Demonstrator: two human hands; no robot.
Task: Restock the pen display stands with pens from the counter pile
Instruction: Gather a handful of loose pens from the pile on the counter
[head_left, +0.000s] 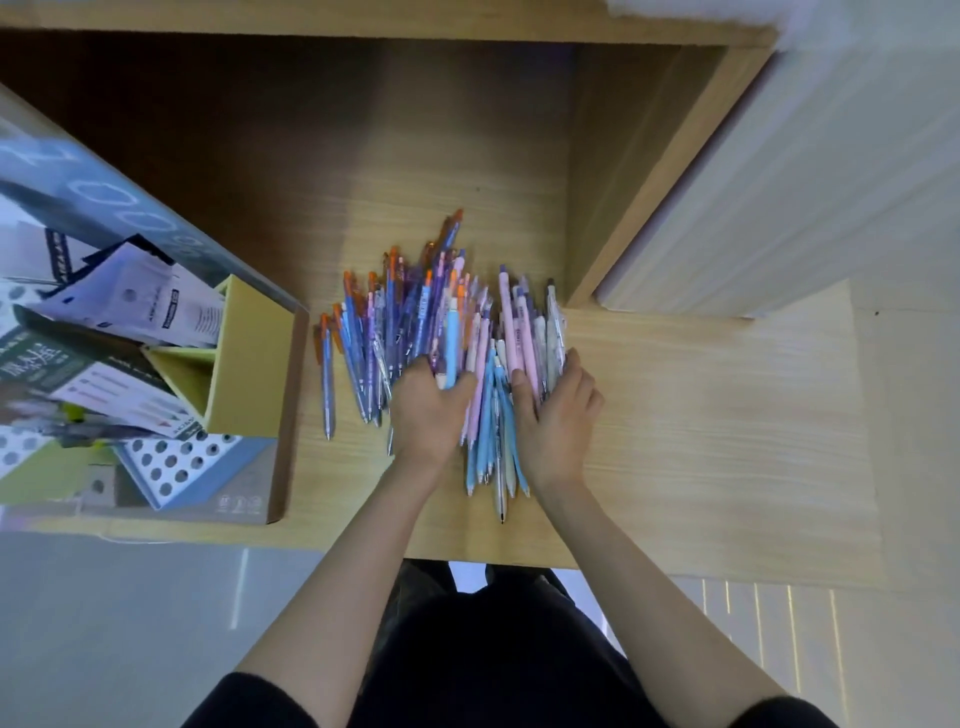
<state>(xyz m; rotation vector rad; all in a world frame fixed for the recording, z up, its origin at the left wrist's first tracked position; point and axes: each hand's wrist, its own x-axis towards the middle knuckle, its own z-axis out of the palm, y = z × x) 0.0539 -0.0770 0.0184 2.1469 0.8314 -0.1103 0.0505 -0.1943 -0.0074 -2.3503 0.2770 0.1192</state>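
Restocking looks barely started: your left hand (431, 413) and right hand (557, 418) each grip part of the multicoloured plastic pen pile (415, 312). The blue perforated display stand (205, 470) shows only empty holes.

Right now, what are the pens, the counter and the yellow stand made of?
Pens: probably plastic, smooth, some barrels see-through. Counter: wood or wood-look laminate, pale with grain lines. Yellow stand: likely cardboard, matte, flat folded walls.

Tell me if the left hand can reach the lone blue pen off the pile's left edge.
Probably yes. The blue pen lies on bare counter with nothing over it, just left of the left hand. That hand already grips pens from the pile, so it may need freeing first.
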